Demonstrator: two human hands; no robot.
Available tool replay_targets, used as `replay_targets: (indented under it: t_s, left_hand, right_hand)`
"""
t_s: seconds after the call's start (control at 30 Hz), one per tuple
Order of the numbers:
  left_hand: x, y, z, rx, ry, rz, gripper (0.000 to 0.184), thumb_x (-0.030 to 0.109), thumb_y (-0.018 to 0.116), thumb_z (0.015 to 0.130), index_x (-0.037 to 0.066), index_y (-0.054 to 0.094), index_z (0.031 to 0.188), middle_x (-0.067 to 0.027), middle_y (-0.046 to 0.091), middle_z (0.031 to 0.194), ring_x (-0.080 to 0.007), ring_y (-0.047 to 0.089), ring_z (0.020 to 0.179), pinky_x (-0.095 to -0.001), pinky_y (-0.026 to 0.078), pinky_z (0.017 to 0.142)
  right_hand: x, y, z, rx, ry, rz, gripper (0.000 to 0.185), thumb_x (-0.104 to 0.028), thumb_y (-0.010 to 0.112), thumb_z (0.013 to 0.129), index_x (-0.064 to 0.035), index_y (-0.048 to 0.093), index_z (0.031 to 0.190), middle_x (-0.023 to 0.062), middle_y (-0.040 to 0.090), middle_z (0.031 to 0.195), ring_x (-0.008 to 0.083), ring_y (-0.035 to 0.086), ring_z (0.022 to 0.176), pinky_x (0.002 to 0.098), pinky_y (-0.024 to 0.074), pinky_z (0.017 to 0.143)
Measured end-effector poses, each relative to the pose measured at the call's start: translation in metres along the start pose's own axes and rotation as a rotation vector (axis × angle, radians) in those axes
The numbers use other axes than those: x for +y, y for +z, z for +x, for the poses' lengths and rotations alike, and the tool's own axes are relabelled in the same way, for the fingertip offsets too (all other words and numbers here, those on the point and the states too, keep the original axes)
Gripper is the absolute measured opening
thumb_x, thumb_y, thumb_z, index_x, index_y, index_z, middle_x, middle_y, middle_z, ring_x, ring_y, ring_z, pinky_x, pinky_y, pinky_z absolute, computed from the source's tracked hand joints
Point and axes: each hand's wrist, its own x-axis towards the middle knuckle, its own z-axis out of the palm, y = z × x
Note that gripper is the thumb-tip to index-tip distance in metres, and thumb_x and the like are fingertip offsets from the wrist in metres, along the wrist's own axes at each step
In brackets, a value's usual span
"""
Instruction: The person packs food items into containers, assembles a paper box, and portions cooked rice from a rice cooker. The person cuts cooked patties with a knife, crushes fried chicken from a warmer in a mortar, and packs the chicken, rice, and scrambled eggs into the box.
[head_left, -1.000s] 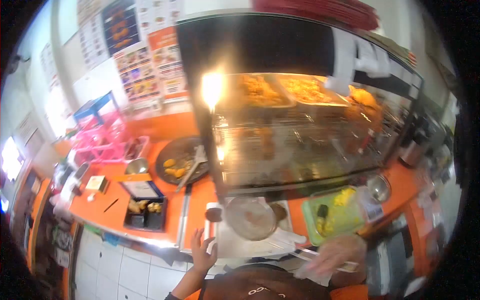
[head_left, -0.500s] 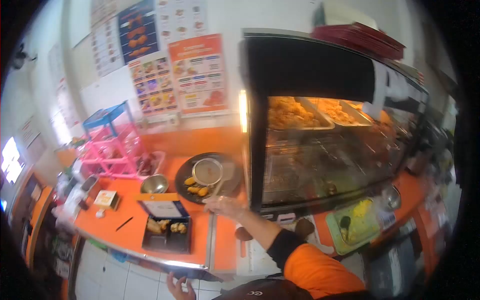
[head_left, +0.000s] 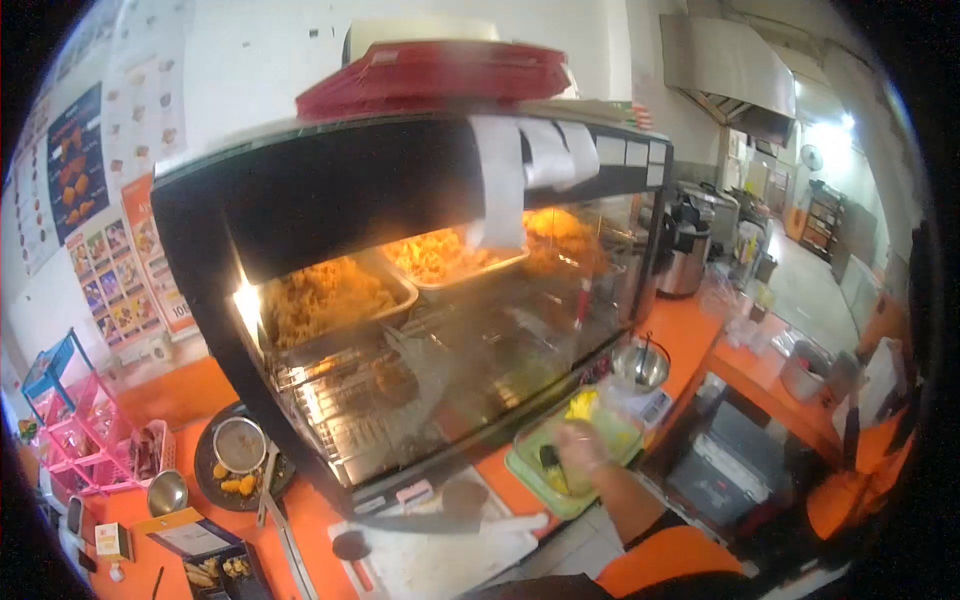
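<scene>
My right hand (head_left: 584, 450), in a clear glove, is over the green tray (head_left: 520, 462), beside a dark-handled utensil (head_left: 552, 468). Yellow food (head_left: 582, 404) lies in the tray's far part. The fingers are blurred, and I cannot make out whether they hold anything. My left hand is out of view. To the left of the tray is a white cutting board (head_left: 440, 560) with a knife (head_left: 420, 522) across it. A round sieve (head_left: 240, 444) rests on the dark round pan (head_left: 207, 470) with yellow fried pieces (head_left: 238, 486).
A glass warming cabinet (head_left: 350, 190) with trays of fried food (head_left: 335, 298) stands behind the board. A metal bowl (head_left: 640, 366) is beyond the green tray. An open black box (head_left: 240, 575) holds food at the lower left. Another person's orange sleeve (head_left: 845, 505) shows at the right.
The view has swung right. My right hand has moved from the dark pan to the green tray. My left hand has left the view. The sieve, on the board earlier, lies on the pan.
</scene>
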Motion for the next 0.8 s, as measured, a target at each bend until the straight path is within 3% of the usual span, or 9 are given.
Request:
replay_targets:
  t_s: [0.03,0.13,0.2,0.3,0.37,0.47,0.6,0.7,0.8]
  left_hand:
    - [0.013,0.021,-0.002,0.004,0.007,-0.062,0.020,0.016,0.060,0.085,0.003,0.060,0.100,-0.0236,0.048,0.119,-0.0365,0.047,0.112,-0.0451,0.043,0.091]
    - [0.079,0.075,0.010,-0.045,0.063,-0.348,0.018,0.013,0.057,0.087,0.005,0.059,0.103,-0.0181,0.052,0.118,-0.0272,0.053,0.108,-0.0366,0.048,0.084]
    - [0.088,0.155,-0.044,-0.427,-0.417,-0.930,0.022,0.012,0.052,0.089,0.005,0.055,0.109,-0.0119,0.055,0.112,-0.0193,0.056,0.094,-0.0331,0.049,0.075]
    - [0.222,0.180,-0.020,-0.902,-0.877,-1.141,0.025,0.016,0.054,0.088,0.005,0.054,0.110,-0.0087,0.059,0.093,-0.0193,0.059,0.075,-0.0304,0.047,0.061]
    - [0.299,0.146,0.057,-1.409,0.534,-0.006,0.026,0.019,0.057,0.087,0.003,0.057,0.108,-0.0124,0.060,0.101,-0.0237,0.060,0.093,-0.0375,0.048,0.071]
    - [0.303,0.165,0.022,-0.845,0.733,-0.541,0.025,0.017,0.062,0.085,0.001,0.059,0.104,-0.0165,0.058,0.104,-0.0305,0.054,0.105,-0.0468,0.045,0.083]
    - [0.289,0.211,0.065,-0.700,0.598,-0.545,0.026,0.007,0.066,0.069,0.005,0.062,0.095,-0.0143,0.062,0.100,-0.0324,0.059,0.092,-0.0421,0.047,0.079]
    - [0.308,0.183,0.177,0.157,0.388,-0.549,0.031,0.004,0.068,0.072,0.003,0.061,0.102,-0.0131,0.063,0.094,-0.0270,0.061,0.078,-0.0349,0.049,0.069]
    - [0.321,0.160,0.245,0.113,-0.117,-0.834,0.033,0.007,0.069,0.078,0.003,0.056,0.108,-0.0072,0.062,0.098,-0.0136,0.057,0.075,-0.0268,0.048,0.067]
  right_hand:
    - [0.077,0.039,0.031,0.201,-0.022,0.001,0.022,-0.028,0.059,0.077,-0.0065,0.062,0.077,0.0142,0.063,0.078,0.0285,0.061,0.073,0.0433,0.0461,0.064]
    - [0.139,0.070,0.060,-0.278,0.015,-0.187,0.038,-0.037,0.061,0.077,-0.0059,0.062,0.097,0.0169,0.063,0.100,0.0305,0.060,0.095,0.0421,0.0459,0.081]
    - [0.082,0.034,0.032,-0.534,-0.013,-0.385,0.061,-0.046,0.062,0.076,-0.0054,0.050,0.121,0.0204,0.055,0.119,0.0340,0.053,0.111,0.0401,0.0415,0.093]
    - [0.073,0.058,0.022,-0.429,0.119,-0.134,0.087,-0.054,0.062,0.073,-0.0053,0.030,0.138,0.0246,0.047,0.128,0.0370,0.047,0.119,0.0401,0.0373,0.100]
    - [0.074,0.059,0.022,-0.366,0.220,0.139,0.094,-0.055,0.064,0.071,-0.0054,0.024,0.141,0.0257,0.047,0.128,0.0375,0.046,0.119,0.0406,0.0372,0.100]
    - [0.044,0.011,0.007,-0.489,0.139,0.269,0.098,-0.049,0.071,0.067,-0.0053,0.023,0.141,0.0255,0.049,0.125,0.0375,0.049,0.117,0.0407,0.0393,0.098]
    - [0.080,0.080,0.015,-0.490,-0.008,0.182,0.091,-0.033,0.075,0.068,-0.0050,0.027,0.139,0.0248,0.055,0.116,0.0354,0.055,0.109,0.0406,0.0442,0.091]
    - [0.081,0.065,0.009,-0.334,-0.029,0.238,0.084,-0.026,0.076,0.068,-0.0052,0.031,0.137,0.0227,0.058,0.112,0.0345,0.057,0.105,0.0412,0.0460,0.087]
    - [0.079,0.022,0.005,-0.250,-0.023,0.217,0.074,-0.025,0.072,0.073,-0.0054,0.036,0.134,0.0202,0.060,0.106,0.0342,0.058,0.102,0.0414,0.0463,0.086]
